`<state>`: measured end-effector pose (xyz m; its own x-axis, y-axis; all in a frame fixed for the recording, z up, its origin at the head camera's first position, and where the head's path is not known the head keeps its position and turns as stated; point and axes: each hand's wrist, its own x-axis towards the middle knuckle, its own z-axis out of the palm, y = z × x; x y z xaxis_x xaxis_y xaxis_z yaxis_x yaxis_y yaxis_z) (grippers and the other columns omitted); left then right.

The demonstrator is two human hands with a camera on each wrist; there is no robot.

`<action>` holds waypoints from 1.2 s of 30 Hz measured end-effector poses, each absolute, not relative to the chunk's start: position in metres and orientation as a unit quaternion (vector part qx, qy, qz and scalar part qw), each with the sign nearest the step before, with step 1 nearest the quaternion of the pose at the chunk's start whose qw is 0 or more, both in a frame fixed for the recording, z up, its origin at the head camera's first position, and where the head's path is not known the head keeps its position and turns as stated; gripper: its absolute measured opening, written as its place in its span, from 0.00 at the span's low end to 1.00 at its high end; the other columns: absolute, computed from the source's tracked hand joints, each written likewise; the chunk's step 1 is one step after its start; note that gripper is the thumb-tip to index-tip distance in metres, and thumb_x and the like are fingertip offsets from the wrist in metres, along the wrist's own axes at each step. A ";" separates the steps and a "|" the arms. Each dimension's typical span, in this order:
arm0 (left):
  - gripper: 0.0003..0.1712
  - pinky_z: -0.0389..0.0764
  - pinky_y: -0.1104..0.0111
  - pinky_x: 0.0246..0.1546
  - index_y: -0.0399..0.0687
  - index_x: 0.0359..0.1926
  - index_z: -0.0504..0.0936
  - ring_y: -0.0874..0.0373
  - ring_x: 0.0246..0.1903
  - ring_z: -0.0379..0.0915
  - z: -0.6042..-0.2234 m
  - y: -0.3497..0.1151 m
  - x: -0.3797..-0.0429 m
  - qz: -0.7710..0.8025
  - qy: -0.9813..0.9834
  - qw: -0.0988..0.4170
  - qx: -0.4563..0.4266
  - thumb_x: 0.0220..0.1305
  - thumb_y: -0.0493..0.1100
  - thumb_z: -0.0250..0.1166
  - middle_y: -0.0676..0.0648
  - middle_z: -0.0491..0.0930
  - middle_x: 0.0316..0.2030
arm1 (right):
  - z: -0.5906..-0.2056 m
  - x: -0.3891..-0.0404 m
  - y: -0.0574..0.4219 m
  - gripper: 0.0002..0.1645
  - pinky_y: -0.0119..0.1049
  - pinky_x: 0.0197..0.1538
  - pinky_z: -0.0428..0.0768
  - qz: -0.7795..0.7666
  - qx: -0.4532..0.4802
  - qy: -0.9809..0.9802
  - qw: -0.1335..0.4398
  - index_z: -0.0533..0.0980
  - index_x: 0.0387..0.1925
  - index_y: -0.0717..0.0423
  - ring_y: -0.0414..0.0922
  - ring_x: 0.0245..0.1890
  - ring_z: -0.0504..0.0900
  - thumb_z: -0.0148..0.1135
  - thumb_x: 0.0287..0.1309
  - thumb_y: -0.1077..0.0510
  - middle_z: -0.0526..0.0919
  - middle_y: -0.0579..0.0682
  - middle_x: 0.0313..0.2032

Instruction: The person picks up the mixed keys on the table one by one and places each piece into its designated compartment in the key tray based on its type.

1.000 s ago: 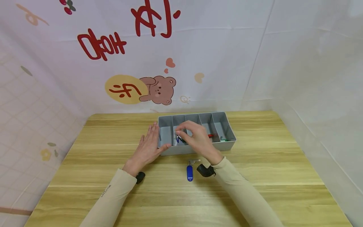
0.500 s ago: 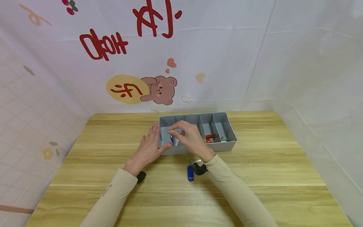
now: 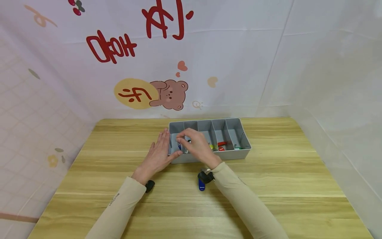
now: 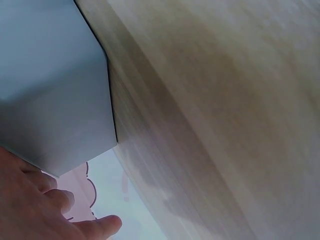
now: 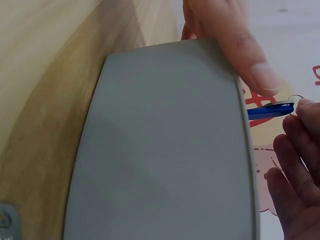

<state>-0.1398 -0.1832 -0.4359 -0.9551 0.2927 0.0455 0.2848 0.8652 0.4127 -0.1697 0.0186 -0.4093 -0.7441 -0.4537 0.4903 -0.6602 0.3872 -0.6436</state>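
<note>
A grey five-compartment box (image 3: pixel 215 155) stands on the table. My left hand (image 3: pixel 156 152) lies flat along its left side with straight fingers, the thumb (image 5: pixel 257 70) at the front rim. Over the leftmost compartment, my right hand (image 3: pixel 197 144) pinches the thin ring of a blue key tag (image 5: pixel 272 110) between thumb and fingertips. The tag hangs below the fingers; any key on its ring is hard to make out. In front of the box lies another blue key tag (image 3: pixel 201 185), its key partly hidden by the black wrist device (image 3: pixel 206 177).
Inside the box, a yellow tag (image 3: pixel 211 146) lies in the third compartment, red tags (image 3: pixel 222 144) in the fourth and a green piece (image 3: pixel 237 148) in the rightmost. Small things in the second are partly covered by my right hand. A printed cloth (image 3: pixel 238 66) hangs behind the table.
My right hand has moved left with the pinched blue key tag, from over the second compartment to over the leftmost one. My left hand stays at the box's side.
</note>
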 end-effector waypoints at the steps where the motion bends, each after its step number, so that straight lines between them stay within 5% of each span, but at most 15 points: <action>1: 0.63 0.53 0.31 0.69 0.36 0.82 0.38 0.41 0.81 0.33 -0.436 -0.183 -0.140 0.212 0.966 0.010 0.150 0.70 0.75 0.53 0.38 0.36 0.82 | -0.410 -0.171 0.018 0.08 0.52 0.49 0.84 0.436 0.336 -0.827 0.117 0.86 0.44 0.58 0.46 0.44 0.86 0.67 0.69 0.59 0.87 0.48 0.41; 14: 0.62 0.54 0.31 0.69 0.35 0.82 0.38 0.42 0.81 0.34 -0.435 -0.182 -0.140 0.199 0.968 0.011 0.153 0.71 0.75 0.52 0.38 0.36 0.82 | -0.416 -0.184 0.016 0.09 0.48 0.48 0.84 0.413 0.315 -0.850 0.090 0.87 0.46 0.59 0.45 0.40 0.87 0.67 0.69 0.59 0.88 0.50 0.43; 20: 0.62 0.55 0.31 0.69 0.35 0.82 0.38 0.40 0.81 0.37 -0.434 -0.182 -0.140 0.198 0.968 0.006 0.153 0.71 0.75 0.53 0.38 0.37 0.82 | -0.419 -0.186 0.018 0.20 0.49 0.58 0.81 0.413 0.306 -0.856 0.058 0.82 0.59 0.60 0.49 0.53 0.85 0.63 0.73 0.54 0.86 0.53 0.55; 25: 0.62 0.54 0.31 0.69 0.36 0.82 0.37 0.41 0.81 0.35 -0.436 -0.182 -0.140 0.202 0.968 0.009 0.152 0.71 0.76 0.51 0.39 0.36 0.82 | -0.418 -0.184 0.025 0.31 0.49 0.69 0.73 0.417 0.302 -0.857 0.028 0.71 0.73 0.56 0.50 0.68 0.75 0.56 0.78 0.45 0.76 0.53 0.69; 30: 0.62 0.54 0.30 0.69 0.35 0.82 0.37 0.41 0.81 0.34 -0.437 -0.182 -0.141 0.203 0.967 0.009 0.153 0.72 0.75 0.52 0.38 0.35 0.82 | -0.413 -0.177 0.039 0.35 0.52 0.74 0.65 0.439 0.314 -0.842 0.021 0.67 0.76 0.49 0.47 0.77 0.62 0.51 0.78 0.38 0.67 0.51 0.75; 36: 0.62 0.53 0.31 0.70 0.35 0.82 0.37 0.40 0.81 0.34 -0.438 -0.182 -0.143 0.202 0.968 0.009 0.151 0.72 0.74 0.53 0.38 0.35 0.82 | -0.404 -0.163 0.058 0.36 0.58 0.72 0.66 0.453 0.334 -0.825 0.050 0.69 0.75 0.47 0.50 0.77 0.62 0.49 0.77 0.35 0.67 0.47 0.76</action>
